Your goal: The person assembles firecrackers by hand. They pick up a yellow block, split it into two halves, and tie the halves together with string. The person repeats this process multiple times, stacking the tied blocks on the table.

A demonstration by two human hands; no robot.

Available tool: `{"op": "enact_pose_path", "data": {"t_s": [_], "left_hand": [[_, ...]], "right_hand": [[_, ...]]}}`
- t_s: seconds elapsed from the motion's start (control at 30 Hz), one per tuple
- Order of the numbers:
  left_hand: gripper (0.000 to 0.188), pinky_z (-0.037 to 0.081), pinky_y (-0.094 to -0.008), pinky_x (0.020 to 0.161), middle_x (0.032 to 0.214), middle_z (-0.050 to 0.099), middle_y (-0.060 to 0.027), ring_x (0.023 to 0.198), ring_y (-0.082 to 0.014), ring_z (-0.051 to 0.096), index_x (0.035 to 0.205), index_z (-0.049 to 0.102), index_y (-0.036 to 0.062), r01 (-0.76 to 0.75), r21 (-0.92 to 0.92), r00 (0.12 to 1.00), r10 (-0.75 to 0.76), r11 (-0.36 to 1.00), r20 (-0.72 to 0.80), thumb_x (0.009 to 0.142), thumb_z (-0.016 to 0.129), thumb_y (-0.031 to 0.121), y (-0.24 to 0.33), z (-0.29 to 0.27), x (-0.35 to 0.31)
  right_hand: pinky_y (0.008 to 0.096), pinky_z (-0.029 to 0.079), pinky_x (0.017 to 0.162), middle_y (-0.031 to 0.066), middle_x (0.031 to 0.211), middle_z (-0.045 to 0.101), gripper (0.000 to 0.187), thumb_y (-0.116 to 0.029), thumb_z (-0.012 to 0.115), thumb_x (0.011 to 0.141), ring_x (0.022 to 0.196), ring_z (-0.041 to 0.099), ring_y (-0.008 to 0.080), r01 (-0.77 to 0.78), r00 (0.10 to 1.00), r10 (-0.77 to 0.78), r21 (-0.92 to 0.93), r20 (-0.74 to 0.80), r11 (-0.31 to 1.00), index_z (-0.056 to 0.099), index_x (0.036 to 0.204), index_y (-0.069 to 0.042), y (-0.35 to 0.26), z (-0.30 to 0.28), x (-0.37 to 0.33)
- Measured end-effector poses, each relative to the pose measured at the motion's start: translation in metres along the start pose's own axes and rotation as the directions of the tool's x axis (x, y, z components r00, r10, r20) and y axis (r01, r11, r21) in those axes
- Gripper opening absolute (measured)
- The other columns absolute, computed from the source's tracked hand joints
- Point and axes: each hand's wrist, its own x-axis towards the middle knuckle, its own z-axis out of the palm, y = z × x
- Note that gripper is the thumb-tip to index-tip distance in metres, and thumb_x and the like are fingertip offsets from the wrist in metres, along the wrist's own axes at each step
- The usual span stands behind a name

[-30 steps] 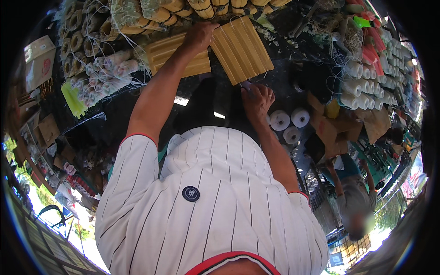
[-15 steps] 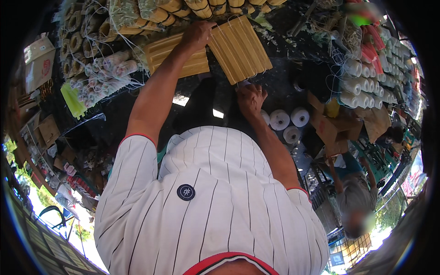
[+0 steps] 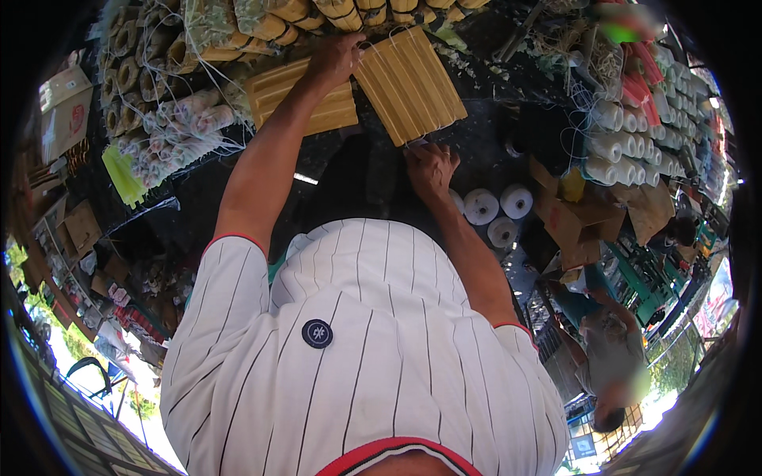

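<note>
A tan panel with lengthwise ridges (image 3: 410, 87) lies tilted in front of me, thin white string (image 3: 446, 125) running along its far and near edges. My left hand (image 3: 337, 59) reaches to its far left corner, fingers pinched where the string shows. At the near left corner, my right hand (image 3: 431, 168) is closed, its fingertips at the string there. What exactly lies between the fingertips is too small to see clearly. Partly under my left forearm is a second tan ridged panel (image 3: 274, 95), beside the first.
Tan rolls (image 3: 341, 12) line the far edge, with plastic-wrapped rolls (image 3: 182, 131) at the left. White thread cones (image 3: 480, 206) stand right of my right forearm; more white spools (image 3: 607, 148) are stacked far right. Beyond an open cardboard box (image 3: 575, 222) is another person (image 3: 611, 341).
Both hands and the panels appear slightly further left in view, with little other movement of the hands. The other person at the right has shifted posture.
</note>
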Motion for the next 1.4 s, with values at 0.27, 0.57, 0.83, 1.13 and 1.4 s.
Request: {"op": "enact_pose_path", "data": {"t_s": [0.27,0.57,0.83,1.13,1.4], "left_hand": [[0.047,0.059,-0.0481,0.072,0.089,0.076,-0.0155,0.079,-0.0311,0.074,0.13,0.071,0.0038,0.0,0.133,0.993,0.015,0.991,-0.118,0.104,0.067,0.043,0.004,0.009,0.004],[0.052,0.059,-0.0538,0.074,0.089,0.076,-0.0204,0.082,-0.0371,0.074,0.128,0.072,0.0037,0.086,0.096,0.982,-0.068,0.992,-0.174,0.104,0.064,0.05,0.007,0.019,0.006],[0.029,0.056,-0.0466,0.07,0.078,0.067,-0.014,0.079,-0.0338,0.072,0.11,0.071,0.0006,-0.012,-0.094,0.962,-0.014,0.995,-0.274,0.102,0.073,0.029,0.029,-0.009,-0.024],[0.031,0.061,-0.0422,0.077,0.111,0.067,-0.0068,0.098,-0.0227,0.071,0.123,0.061,0.0079,0.279,-0.921,0.431,-0.821,-0.273,0.375,0.098,0.076,0.017,0.036,-0.008,-0.224],[0.04,0.064,-0.0448,0.085,0.118,0.068,-0.0108,0.108,-0.0257,0.07,0.131,0.057,0.006,-0.166,-0.919,0.432,-0.864,-0.359,0.259,0.096,0.075,0.007,0.022,-0.005,-0.208]], "right_hand": [[0.0588,0.035,0.111,0.0116,0.115,0.077,0.036,-0.038,0.082,0.084,0.12,0.063,0.0366,-0.074,0.994,0.071,0.035,0.077,0.997,0.082,0.109,-0.012,0.0,-0.011,-0.001],[0.0589,0.033,0.113,0.0117,0.114,0.076,0.035,-0.04,0.08,0.086,0.116,0.063,0.0347,-0.071,0.991,0.066,0.036,0.114,0.997,0.082,0.108,-0.012,0.006,-0.012,-0.012],[0.0603,0.035,0.111,0.0105,0.114,0.077,0.036,-0.038,0.079,0.087,0.118,0.064,0.0359,-0.049,0.992,0.044,0.044,0.118,0.998,0.08,0.111,-0.012,0.011,-0.012,-0.023],[0.0513,0.049,0.095,0.0124,0.096,0.075,0.025,-0.015,0.081,0.084,0.098,0.069,0.0349,0.38,0.921,-0.388,0.269,-0.024,0.885,0.077,0.106,-0.004,-0.06,-0.05,0.019],[0.0562,0.041,0.116,0.0164,0.142,0.057,0.054,-0.015,0.076,0.084,0.141,0.051,0.0382,0.752,0.658,-0.745,-0.055,0.107,0.656,0.065,0.135,-0.001,-0.157,0.009,0.085]]}}
